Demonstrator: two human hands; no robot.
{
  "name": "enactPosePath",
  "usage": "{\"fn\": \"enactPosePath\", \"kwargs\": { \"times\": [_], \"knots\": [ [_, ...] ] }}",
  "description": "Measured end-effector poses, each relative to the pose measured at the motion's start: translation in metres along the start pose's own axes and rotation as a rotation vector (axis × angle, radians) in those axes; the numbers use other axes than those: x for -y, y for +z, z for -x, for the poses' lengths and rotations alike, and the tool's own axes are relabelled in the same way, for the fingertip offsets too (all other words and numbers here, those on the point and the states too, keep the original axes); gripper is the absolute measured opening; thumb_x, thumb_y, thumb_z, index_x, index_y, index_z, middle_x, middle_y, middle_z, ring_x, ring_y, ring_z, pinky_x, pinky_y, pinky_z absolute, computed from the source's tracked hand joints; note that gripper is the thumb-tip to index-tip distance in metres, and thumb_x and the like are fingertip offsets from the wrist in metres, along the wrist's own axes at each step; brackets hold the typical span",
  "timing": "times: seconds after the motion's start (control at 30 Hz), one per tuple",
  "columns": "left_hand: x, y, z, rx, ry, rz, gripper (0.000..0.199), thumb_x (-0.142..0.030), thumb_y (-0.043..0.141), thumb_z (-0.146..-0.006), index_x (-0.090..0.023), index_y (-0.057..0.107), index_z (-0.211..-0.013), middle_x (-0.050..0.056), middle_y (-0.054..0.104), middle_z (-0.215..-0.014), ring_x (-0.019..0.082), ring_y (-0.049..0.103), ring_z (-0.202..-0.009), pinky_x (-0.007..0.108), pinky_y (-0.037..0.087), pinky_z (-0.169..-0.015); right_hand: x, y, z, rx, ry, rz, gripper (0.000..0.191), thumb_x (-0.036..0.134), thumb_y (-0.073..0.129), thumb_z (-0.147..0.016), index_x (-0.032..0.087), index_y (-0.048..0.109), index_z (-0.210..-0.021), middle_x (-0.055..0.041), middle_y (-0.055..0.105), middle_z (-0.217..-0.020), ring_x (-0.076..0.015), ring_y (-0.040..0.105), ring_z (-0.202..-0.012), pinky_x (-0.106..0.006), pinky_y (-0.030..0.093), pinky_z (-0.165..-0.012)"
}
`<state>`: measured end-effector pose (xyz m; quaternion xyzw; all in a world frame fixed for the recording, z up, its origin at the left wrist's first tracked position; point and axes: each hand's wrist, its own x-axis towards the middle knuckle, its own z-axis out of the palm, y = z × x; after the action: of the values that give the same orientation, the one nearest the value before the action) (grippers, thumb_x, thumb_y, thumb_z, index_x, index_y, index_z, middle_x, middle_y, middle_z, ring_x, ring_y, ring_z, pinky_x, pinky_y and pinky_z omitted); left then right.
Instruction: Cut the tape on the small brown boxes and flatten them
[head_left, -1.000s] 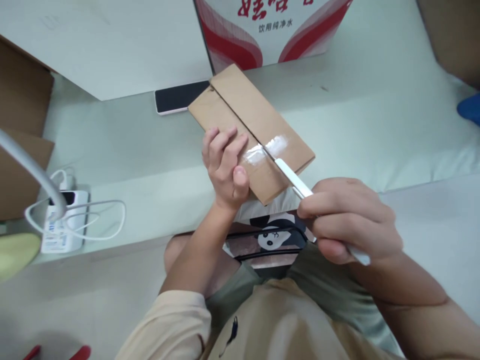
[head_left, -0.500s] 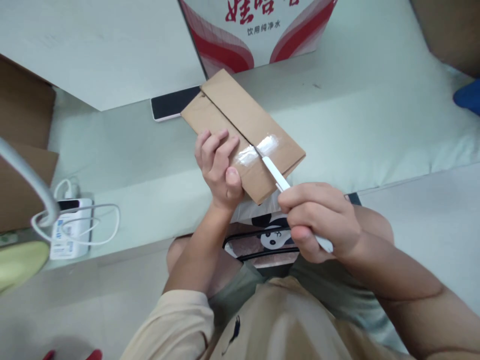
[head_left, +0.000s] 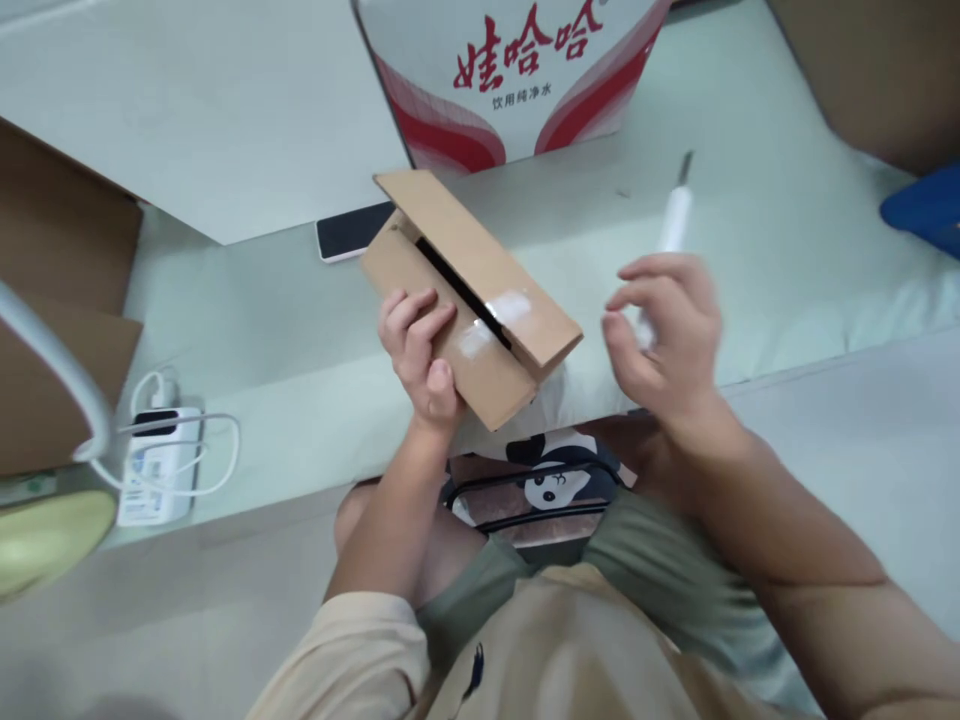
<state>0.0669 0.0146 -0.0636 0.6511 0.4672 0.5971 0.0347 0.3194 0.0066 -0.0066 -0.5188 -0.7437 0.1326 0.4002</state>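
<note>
A small brown cardboard box [head_left: 480, 270] is tilted above the pale table, gripped along its near left side by my left hand [head_left: 420, 355]. Its top flap stands partly raised, with a dark gap along the seam. Clear tape [head_left: 474, 338] on the lid is split at that gap. To the right of the box, apart from it, my right hand [head_left: 667, 335] is closed round a white utility knife [head_left: 677, 215]. The knife's blade is out and points up and away from me. What lies inside the box is hidden.
A dark-screened phone [head_left: 352, 232] lies behind the box. Beyond it stand a white-and-red carton [head_left: 517, 90] and a large white box [head_left: 202, 110]. At left are a power bank [head_left: 161, 470] with a looped cable and a lamp arm [head_left: 56, 360]. A blue object [head_left: 926, 212] is at right.
My right hand has lifted the knife off the taped seam and moved it up and right, blade turned away. The box's flap has risen, and the tape has parted.
</note>
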Motion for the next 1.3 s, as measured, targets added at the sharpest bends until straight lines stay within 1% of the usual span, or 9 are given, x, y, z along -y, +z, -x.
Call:
{"fn": "enactPosePath", "kwargs": {
  "times": [0.13,0.27,0.37,0.47,0.6,0.83,0.97,1.13,1.3],
  "knots": [
    [0.007,-0.013,0.004,-0.01,0.003,0.038,0.044,-0.054,0.039,-0.095,-0.028,0.069,-0.114,0.007,0.064,-0.124,0.031,0.052,-0.131,0.053,0.032,-0.123,-0.034,0.04,-0.012,0.23,0.157,0.239,0.025,0.029,0.048,-0.092,0.019,0.07,-0.1,-0.0168,0.068,-0.12,-0.0351,0.062,-0.112,-0.057,0.048,-0.103],
    [0.018,-0.024,0.01,-0.034,-0.083,0.119,0.041,-0.058,0.049,-0.091,-0.028,0.069,-0.109,0.006,0.064,-0.124,0.03,0.052,-0.133,0.051,0.031,-0.124,-0.036,0.05,-0.006,0.474,0.238,0.351,0.04,0.034,0.049,-0.092,0.017,0.07,-0.122,-0.0178,0.051,-0.156,-0.0502,0.044,-0.14,-0.072,0.041,-0.107],
    [0.03,-0.03,0.013,-0.082,-0.321,0.254,0.042,-0.064,0.063,-0.081,-0.028,0.07,-0.1,0.005,0.065,-0.125,0.03,0.056,-0.131,0.046,0.04,-0.118,-0.025,0.046,-0.005,0.552,0.254,0.387,0.045,0.036,0.051,-0.09,0.02,0.069,-0.128,-0.0119,0.033,-0.17,-0.0586,0.016,-0.154,-0.084,0.023,-0.112],
    [0.036,-0.035,0.011,-0.117,-0.71,0.459,0.048,-0.068,0.064,-0.076,-0.026,0.07,-0.1,0.007,0.07,-0.116,0.028,0.066,-0.116,0.039,0.053,-0.1,-0.019,0.043,-0.009,0.609,0.216,0.259,0.049,0.03,0.048,-0.087,0.021,0.069,-0.13,-0.01,0.037,-0.168,-0.0521,0.014,-0.158,-0.08,0.019,-0.118],
    [0.03,-0.043,0.005,0.01,-0.907,0.669,0.061,-0.076,0.048,-0.081,-0.024,0.071,-0.106,0.009,0.074,-0.109,0.03,0.07,-0.112,0.042,0.057,-0.094,-0.022,0.044,-0.012,0.536,0.114,-0.135,0.06,0.027,0.046,-0.084,0.021,0.057,-0.143,-0.0117,0.052,-0.158,-0.0373,0.042,-0.15,-0.063,0.036,-0.121],
    [0.034,-0.035,0.01,0.244,-0.708,0.559,0.08,-0.074,0.083,-0.06,-0.032,0.065,-0.125,0.009,0.074,-0.113,0.032,0.071,-0.112,0.043,0.06,-0.092,-0.019,0.049,-0.004,0.296,0.239,-0.273,0.058,0.05,0.063,-0.08,0.02,0.061,-0.13,-0.0185,0.067,-0.134,-0.0387,0.061,-0.127,-0.063,0.049,-0.107],
    [0.04,-0.029,0.013,0.171,-0.663,0.418,0.079,-0.065,0.088,-0.062,-0.027,0.062,-0.126,0.012,0.073,-0.122,0.032,0.069,-0.12,0.043,0.06,-0.094,-0.016,0.051,-0.005,0.215,0.37,-0.338,0.05,0.05,0.071,-0.073,0.017,0.066,-0.111,-0.0164,0.074,-0.114,-0.034,0.07,-0.108,-0.053,0.056,-0.095],
    [0.036,-0.029,0.008,0.121,-0.735,0.39,0.085,-0.052,0.098,-0.05,-0.022,0.062,-0.121,0.016,0.065,-0.138,0.033,0.056,-0.139,0.043,0.053,-0.11,-0.016,0.047,-0.008,0.035,0.382,-0.342,0.058,0.049,0.076,-0.068,0.02,0.061,-0.116,-0.011,0.075,-0.11,-0.0276,0.069,-0.096,-0.043,0.057,-0.081],
    [0.036,-0.029,0.005,0.068,-0.719,0.35,0.081,-0.052,0.099,-0.045,-0.022,0.058,-0.108,0.012,0.07,-0.118,0.028,0.068,-0.117,0.039,0.057,-0.099,-0.014,0.044,-0.007,0.026,0.384,-0.377,0.046,0.049,0.073,-0.073,0.02,0.063,-0.107,-0.006,0.074,-0.097,-0.0227,0.066,-0.084,-0.037,0.053,-0.073]
  ]
}}
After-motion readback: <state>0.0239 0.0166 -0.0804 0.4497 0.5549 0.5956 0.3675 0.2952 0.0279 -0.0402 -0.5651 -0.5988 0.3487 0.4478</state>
